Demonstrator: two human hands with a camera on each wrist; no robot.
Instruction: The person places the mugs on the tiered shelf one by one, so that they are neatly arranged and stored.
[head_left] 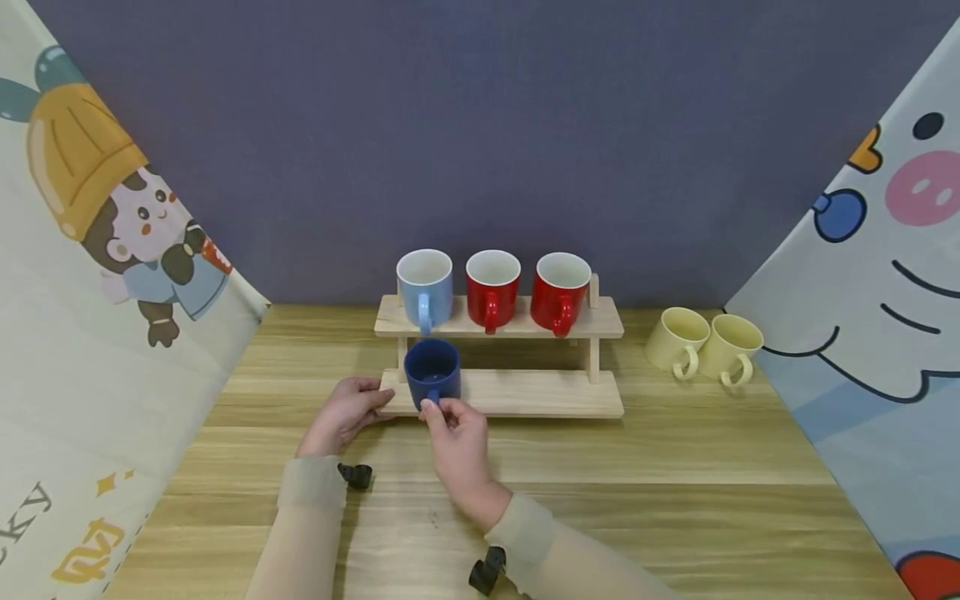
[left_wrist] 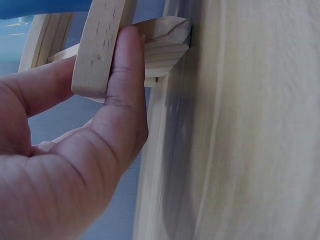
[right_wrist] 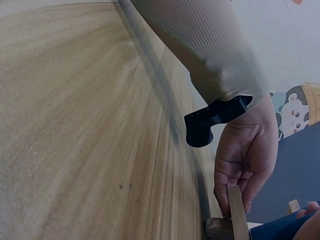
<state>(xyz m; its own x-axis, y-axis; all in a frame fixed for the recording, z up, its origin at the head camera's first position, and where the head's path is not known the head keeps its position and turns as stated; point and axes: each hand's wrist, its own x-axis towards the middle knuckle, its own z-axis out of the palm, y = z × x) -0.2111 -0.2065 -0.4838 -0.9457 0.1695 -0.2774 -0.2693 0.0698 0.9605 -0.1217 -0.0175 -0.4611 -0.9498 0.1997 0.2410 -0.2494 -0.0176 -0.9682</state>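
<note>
A dark blue mug point(head_left: 432, 367) stands at the left end of the lower board of a two-tier wooden shelf point(head_left: 540, 393). Its handle faces forward, and my right hand point(head_left: 463, 454) pinches it between thumb and fingers. To the left, my left hand point(head_left: 345, 412) grips the end of that same board; the left wrist view has the thumb and a finger on opposite faces of the board end point(left_wrist: 100, 55). On the upper board sit a light blue mug point(head_left: 425, 292) and two red mugs point(head_left: 492, 293) point(head_left: 559, 296), handles forward.
Two pale yellow mugs point(head_left: 677, 340) point(head_left: 729, 346) stand side by side on the wooden table point(head_left: 675, 500), right of the shelf. A dark grey panel point(head_left: 480, 150) rises behind it, and printed cloths point(head_left: 97, 375) flank both sides.
</note>
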